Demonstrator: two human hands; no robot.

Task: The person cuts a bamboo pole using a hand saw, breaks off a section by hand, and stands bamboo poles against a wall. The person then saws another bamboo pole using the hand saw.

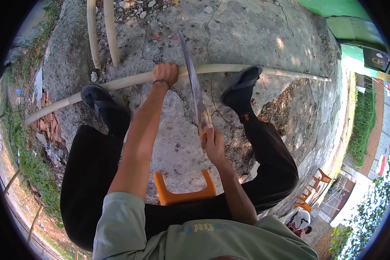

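Observation:
A long pale bamboo pole (pixel 130 81) lies across the concrete in front of me. My left hand (pixel 165 73), with a beaded bracelet at the wrist, is wrapped round it near the middle. In my right hand (pixel 213 143) is the light-coloured handle of a handsaw (pixel 196 89), thumb along the grip. The long metal blade crosses the pole just right of my left hand; whether its teeth have cut in cannot be seen. My left dark shoe (pixel 102 106) is at the pole on one side, and my right shoe (pixel 242 86) has its toe over it on the other.
An orange plastic stool (pixel 186 197) is beneath me. Two more poles (pixel 111 34) lie ahead to the left. Broken bricks (pixel 52 128) and weeds line the left edge. On the right are more orange stools (pixel 304 201) and a person in a white hat (pixel 301 220).

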